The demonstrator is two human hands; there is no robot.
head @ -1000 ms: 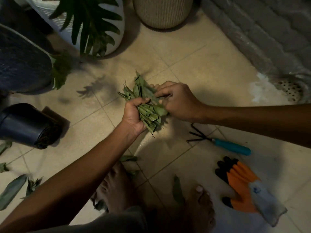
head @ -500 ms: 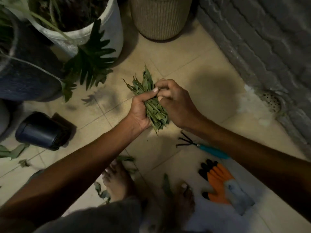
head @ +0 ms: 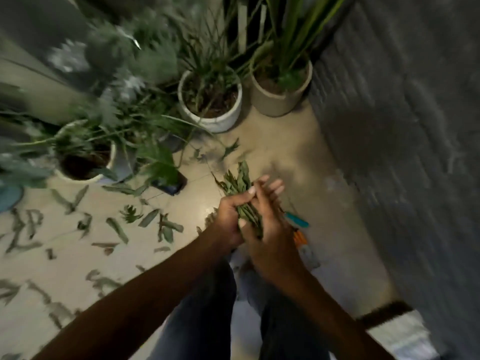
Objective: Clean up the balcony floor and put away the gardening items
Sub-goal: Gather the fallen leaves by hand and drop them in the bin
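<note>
A bunch of dry green leaves (head: 237,181) sticks up from between my hands in the middle of the head view. My left hand (head: 227,216) grips the bunch's lower part, fingers curled round it. My right hand (head: 267,222) lies against the bunch from the right, its fingers fairly straight and its thumb on the stems. Several loose leaves (head: 117,228) lie scattered over the tiled floor (head: 293,157) to the left. A teal-handled hand rake (head: 297,220) and an orange glove (head: 300,239) peek out just right of my right hand, mostly hidden.
Potted plants stand ahead: a white pot (head: 210,100), a beige pot (head: 280,84), another white pot (head: 83,159) at left. A dark pot (head: 170,184) lies on the floor. A grey brick wall (head: 402,152) runs along the right. My legs are below.
The view has risen and swung up, showing more plants and the leaf-strewn floor. The bunch stays in my hands; my right hand's fingers have straightened against it.
</note>
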